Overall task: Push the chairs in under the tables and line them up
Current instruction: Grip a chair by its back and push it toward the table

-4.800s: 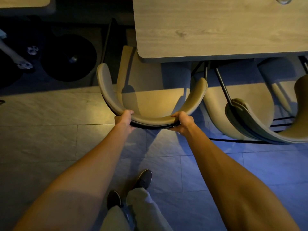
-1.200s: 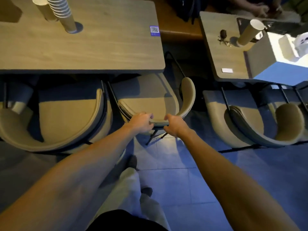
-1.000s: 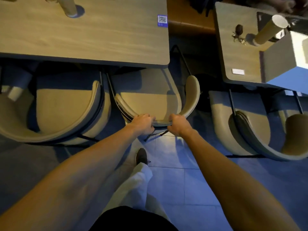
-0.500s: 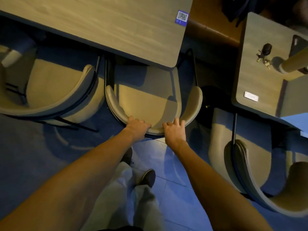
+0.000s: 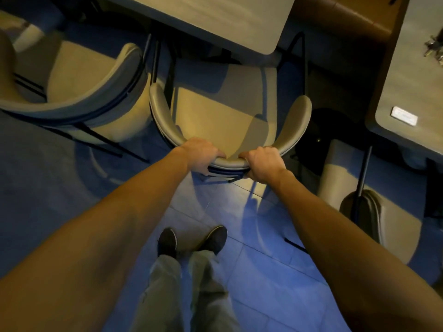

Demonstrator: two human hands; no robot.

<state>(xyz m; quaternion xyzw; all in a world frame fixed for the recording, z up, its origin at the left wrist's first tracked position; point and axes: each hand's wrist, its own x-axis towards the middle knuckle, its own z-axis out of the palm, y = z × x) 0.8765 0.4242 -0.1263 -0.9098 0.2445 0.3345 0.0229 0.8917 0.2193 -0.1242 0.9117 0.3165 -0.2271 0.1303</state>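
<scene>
At the near edge of the worktop (image 5: 215,17), the middle chair (image 5: 223,116) stands with the front of its seat under the top and its curved back out over the floor. The left hand (image 5: 200,155) and right hand (image 5: 262,164) grip the back, fingers (image 5: 220,155) curled over its rim. Likely faults: the chair's left arm, just beside the neighbouring chair (image 5: 79,75), may scrape it if the push drifts left; an uneven push would skew the chair; its arms may strike the worktop's edge
</scene>
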